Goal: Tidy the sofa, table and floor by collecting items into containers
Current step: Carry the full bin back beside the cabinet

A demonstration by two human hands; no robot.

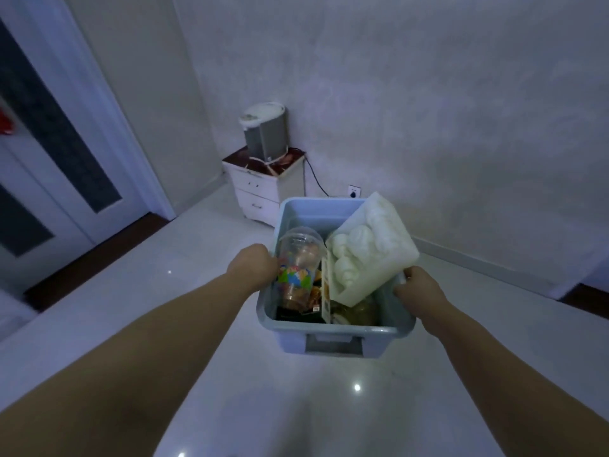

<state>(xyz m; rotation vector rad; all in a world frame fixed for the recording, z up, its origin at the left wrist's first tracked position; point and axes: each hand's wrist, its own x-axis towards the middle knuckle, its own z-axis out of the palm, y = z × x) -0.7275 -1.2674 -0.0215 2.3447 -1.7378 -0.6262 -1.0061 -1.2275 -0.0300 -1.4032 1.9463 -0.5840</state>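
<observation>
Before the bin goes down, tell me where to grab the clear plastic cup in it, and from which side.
Grip the clear cup just under its domed lid, coming from above. It stands nearly upright by the left wall of the bin, base buried among packets, with the white foam block crowding its right, so only the top is free.

water boiler [263, 133] on white cabinet [265, 189] | door [49, 153] left | wall socket [354, 191]
</observation>
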